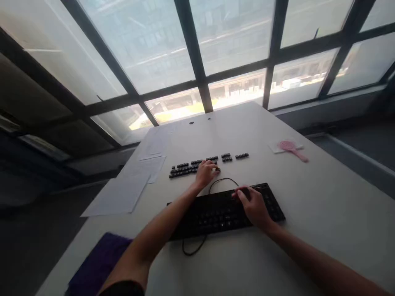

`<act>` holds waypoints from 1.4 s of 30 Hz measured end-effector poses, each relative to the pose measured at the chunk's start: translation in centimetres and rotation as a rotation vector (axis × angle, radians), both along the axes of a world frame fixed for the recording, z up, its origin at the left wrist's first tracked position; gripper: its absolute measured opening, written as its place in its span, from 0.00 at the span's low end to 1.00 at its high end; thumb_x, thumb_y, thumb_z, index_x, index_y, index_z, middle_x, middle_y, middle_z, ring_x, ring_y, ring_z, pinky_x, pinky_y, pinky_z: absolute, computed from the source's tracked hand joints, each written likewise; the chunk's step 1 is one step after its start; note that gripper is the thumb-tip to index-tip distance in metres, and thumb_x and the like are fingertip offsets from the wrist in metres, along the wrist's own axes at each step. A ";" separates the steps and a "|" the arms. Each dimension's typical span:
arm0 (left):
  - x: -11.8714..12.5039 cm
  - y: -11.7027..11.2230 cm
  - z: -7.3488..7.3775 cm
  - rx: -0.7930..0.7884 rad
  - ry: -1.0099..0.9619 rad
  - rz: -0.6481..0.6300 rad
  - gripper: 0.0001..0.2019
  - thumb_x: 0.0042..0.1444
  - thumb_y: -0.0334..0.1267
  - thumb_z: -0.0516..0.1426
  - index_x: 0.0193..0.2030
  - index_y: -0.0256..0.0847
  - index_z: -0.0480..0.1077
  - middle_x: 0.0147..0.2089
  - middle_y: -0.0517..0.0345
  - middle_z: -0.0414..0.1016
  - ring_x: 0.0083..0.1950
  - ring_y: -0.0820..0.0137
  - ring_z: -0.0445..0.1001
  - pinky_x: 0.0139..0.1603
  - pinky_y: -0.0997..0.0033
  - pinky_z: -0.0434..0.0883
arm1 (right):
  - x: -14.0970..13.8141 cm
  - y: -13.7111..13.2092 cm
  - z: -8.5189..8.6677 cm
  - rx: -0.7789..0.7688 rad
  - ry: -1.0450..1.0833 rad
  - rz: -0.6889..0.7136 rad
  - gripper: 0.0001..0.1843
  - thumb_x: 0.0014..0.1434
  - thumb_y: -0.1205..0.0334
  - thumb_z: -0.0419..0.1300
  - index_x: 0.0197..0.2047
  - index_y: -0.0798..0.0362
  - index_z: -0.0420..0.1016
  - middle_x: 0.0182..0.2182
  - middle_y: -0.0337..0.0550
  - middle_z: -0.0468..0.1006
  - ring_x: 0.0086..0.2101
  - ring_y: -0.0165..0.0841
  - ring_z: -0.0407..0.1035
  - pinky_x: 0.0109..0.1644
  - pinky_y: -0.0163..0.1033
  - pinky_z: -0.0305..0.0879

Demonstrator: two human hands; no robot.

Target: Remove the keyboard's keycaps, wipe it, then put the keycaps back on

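Observation:
A black keyboard (216,213) lies on the white table (324,205) in front of me, its cable looping behind and below it. Beyond it, rows of loose black keycaps (185,169) are laid out on the table. My left hand (206,172) reaches over the keycap rows, its fingers curled down onto them; what they pinch is too small to see. My right hand (253,204) rests on the upper right part of the keyboard with its fingers bent and pressed on the keys.
Sheets of white paper (123,193) lie at the table's left. A pink hairbrush (291,149) sits on a paper at the right. A purple cloth (98,263) hangs at the near left edge. Large windows rise behind the table.

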State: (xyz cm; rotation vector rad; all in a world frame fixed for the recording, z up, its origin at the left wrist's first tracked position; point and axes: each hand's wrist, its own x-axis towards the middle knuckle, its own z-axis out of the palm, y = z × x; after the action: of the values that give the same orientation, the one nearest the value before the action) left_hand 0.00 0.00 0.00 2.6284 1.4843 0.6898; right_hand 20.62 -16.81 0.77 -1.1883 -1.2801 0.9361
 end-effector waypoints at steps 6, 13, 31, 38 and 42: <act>-0.4 1.4 0.6 -0.001 -0.018 0.062 0.07 0.51 0.38 0.68 0.37 0.44 0.82 0.45 0.52 0.74 0.51 0.58 0.68 0.57 0.57 0.66 | 0.2 -0.1 0.6 0.013 0.058 0.005 0.13 0.65 0.54 0.58 0.39 0.53 0.78 0.32 0.44 0.80 0.32 0.37 0.74 0.39 0.39 0.68; -0.6 0.1 2.0 0.020 -0.066 0.112 0.14 0.50 0.39 0.68 0.45 0.44 0.80 0.45 0.52 0.72 0.50 0.58 0.67 0.57 0.58 0.67 | 3.6 1.9 1.9 0.052 0.034 0.015 0.13 0.62 0.54 0.61 0.41 0.55 0.79 0.26 0.41 0.74 0.25 0.32 0.67 0.29 0.37 0.62; 3.7 -13.6 3.9 -0.197 -0.230 -0.083 0.08 0.64 0.33 0.56 0.42 0.42 0.78 0.40 0.54 0.78 0.42 0.65 0.75 0.46 0.66 0.71 | 5.0 2.1 0.5 0.035 -0.194 0.079 0.12 0.64 0.54 0.58 0.33 0.53 0.72 0.25 0.40 0.74 0.27 0.35 0.69 0.33 0.39 0.63; 1.1 -4.8 3.8 0.028 -0.019 0.172 0.07 0.60 0.35 0.61 0.44 0.42 0.79 0.44 0.51 0.76 0.49 0.59 0.70 0.54 0.60 0.69 | 4.4 1.6 -0.2 0.027 -0.161 0.087 0.13 0.64 0.52 0.59 0.35 0.53 0.73 0.25 0.40 0.74 0.27 0.35 0.68 0.33 0.39 0.63; 0.4 -1.0 3.3 0.040 0.065 0.164 0.09 0.54 0.38 0.66 0.42 0.44 0.81 0.47 0.50 0.73 0.52 0.56 0.67 0.56 0.56 0.67 | 4.7 1.2 -0.5 0.018 -0.148 0.073 0.13 0.64 0.52 0.59 0.35 0.53 0.73 0.26 0.41 0.75 0.28 0.35 0.69 0.34 0.39 0.64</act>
State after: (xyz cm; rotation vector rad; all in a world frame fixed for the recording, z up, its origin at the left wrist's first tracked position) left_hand 0.37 -1.04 3.33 2.6033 1.7369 0.6589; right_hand 25.29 -15.60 0.31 -1.2219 -1.4555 0.9003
